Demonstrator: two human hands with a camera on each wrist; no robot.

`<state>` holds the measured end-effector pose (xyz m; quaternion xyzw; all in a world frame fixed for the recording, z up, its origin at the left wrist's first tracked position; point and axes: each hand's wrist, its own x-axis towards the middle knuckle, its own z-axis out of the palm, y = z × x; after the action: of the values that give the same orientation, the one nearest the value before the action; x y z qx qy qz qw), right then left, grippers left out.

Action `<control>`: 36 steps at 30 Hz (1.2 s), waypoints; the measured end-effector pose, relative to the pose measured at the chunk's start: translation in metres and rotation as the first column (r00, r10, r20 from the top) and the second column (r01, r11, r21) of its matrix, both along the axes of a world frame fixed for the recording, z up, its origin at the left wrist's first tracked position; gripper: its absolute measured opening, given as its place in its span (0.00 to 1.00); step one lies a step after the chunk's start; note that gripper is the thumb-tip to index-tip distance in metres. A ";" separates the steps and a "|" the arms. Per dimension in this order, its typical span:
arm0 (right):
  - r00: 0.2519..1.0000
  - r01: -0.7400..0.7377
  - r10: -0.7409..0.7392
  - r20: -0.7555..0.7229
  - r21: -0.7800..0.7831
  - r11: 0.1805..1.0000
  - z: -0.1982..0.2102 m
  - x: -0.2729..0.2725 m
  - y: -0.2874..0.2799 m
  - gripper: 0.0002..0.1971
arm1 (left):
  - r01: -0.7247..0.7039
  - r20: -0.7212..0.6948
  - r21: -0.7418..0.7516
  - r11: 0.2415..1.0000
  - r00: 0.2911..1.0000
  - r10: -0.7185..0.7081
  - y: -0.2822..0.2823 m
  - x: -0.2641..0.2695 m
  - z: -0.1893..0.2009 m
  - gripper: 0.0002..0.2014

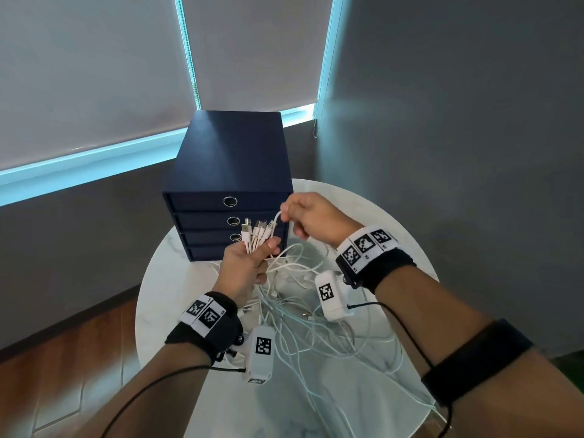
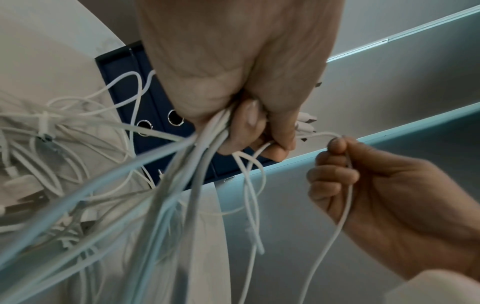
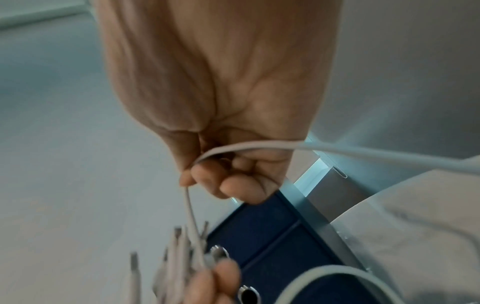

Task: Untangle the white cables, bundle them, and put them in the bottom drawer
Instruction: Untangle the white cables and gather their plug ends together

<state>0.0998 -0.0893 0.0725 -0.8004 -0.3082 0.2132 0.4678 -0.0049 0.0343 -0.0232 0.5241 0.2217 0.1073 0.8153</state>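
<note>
Left hand [image 1: 245, 269]: closed round a gathered sheaf of plug ends [image 1: 256, 233], centre of the head view.
Right hand [image 1: 311, 219]: one white cable [image 1: 277, 220] is pinched just beside that sheaf.
White cables [image 1: 303, 320]: most are seen loose and tangled on the table [image 1: 373, 216], lower centre.
Progress: judged early; ends are being collected, nothing is bundled.
Drawer unit [image 1: 229, 184]: all drawers are seen shut; the bottom drawer [image 1: 202, 252] is yet to be opened.
Room: little table is left before the unit; strands trail over the near rim.

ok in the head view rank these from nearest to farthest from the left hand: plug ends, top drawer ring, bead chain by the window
1. plug ends: gripped in the left hand, fanned above its fingers.
2. top drawer ring: just beyond, on the navy drawer unit.
3. bead chain: far back right, by the blind.
</note>
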 end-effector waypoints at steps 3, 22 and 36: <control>0.983 0.147 -0.115 -0.141 0.249 0.957 0.017 0.005 0.004 0.16 | 0.014 0.007 0.054 0.998 1.000 -0.014 0.004 -0.001 -0.001 0.26; 0.639 0.759 -0.569 -0.517 0.542 0.359 0.053 0.081 -0.088 0.16 | -0.122 -0.011 -0.018 0.992 0.993 0.122 0.014 -0.011 -0.005 0.13; 0.600 0.786 -0.787 0.141 -0.290 0.547 -0.054 0.073 -0.170 0.30 | -0.071 0.103 -0.148 0.986 0.991 0.086 -0.007 0.011 0.035 0.21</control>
<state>0.1723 -0.2590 0.0181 -0.9174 0.1230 0.0310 0.3771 0.0060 0.0277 0.0121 0.4481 0.2046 0.1515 0.8570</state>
